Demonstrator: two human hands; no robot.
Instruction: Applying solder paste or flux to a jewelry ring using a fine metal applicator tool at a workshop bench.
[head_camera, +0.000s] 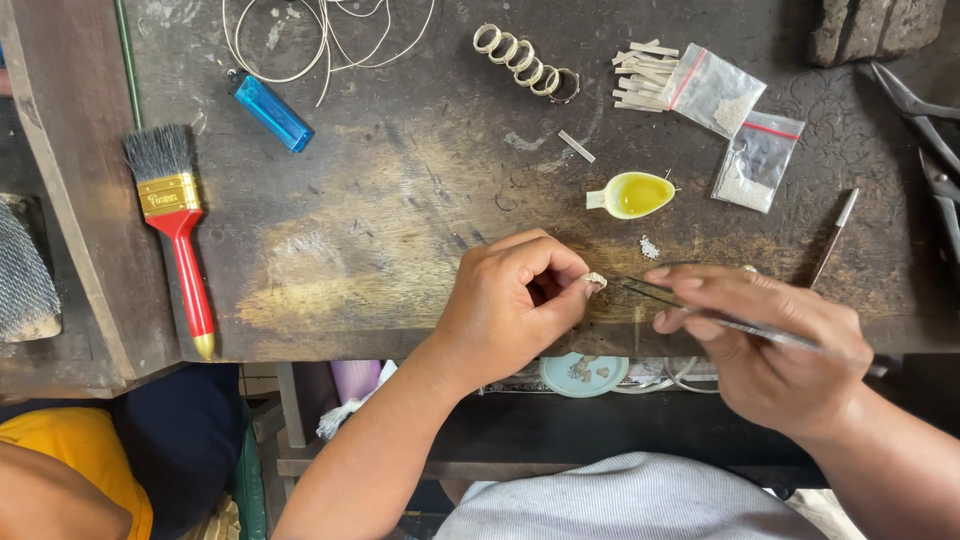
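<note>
The small pale ring piece (595, 282) sits pinched at the fingertips of the left hand (510, 300), just above the near edge of the tabletop (380, 200) — and the right hand (770, 340) has its fingers closed narrow around slim metal tweezers (690, 305) whose tips reach toward that piece. A slip looks the likeliest trouble: the piece is tiny and held only at the fingertips, so a nudge from the tweezers could knock it off the edge. Beyond the fingers lies a yellow-filled spoon-shaped dish (632, 194), close enough for a wrist to tip it. Farther out are two small plastic bags (735, 125), a row of pale rings (520, 58) and a blue lighter (270, 110); far off the left hand lies a red-handled brush (175, 225). The wood is dark, scarred and stained — a worn workshop bench.
</note>
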